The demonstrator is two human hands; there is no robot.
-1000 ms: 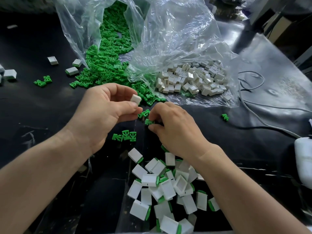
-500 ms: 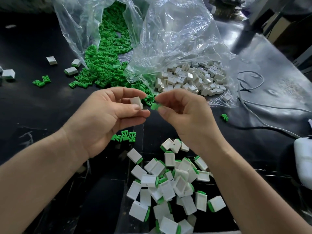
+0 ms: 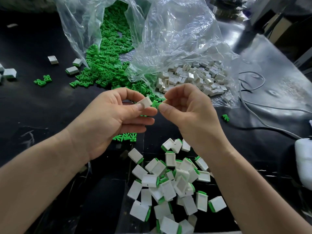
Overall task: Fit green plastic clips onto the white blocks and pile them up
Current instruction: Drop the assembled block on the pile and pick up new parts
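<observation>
Nearest, a pile (image 3: 172, 186) of clipped blocks lay on the black tabletop (image 3: 33, 107). Above it, the left hand (image 3: 111, 119) pinched a white block (image 3: 145, 102), its long axis tilted up to the right, toward a green clip (image 3: 156, 104) pinched in the right hand (image 3: 187, 115), just beside it. Beyond, bags (image 3: 177, 39) spilled loose clips (image 3: 104, 68) and loose blocks (image 3: 194, 78).

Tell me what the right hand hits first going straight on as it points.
Probably the white block pinched in the left hand; the green clip in the right hand nearly touches it.
</observation>
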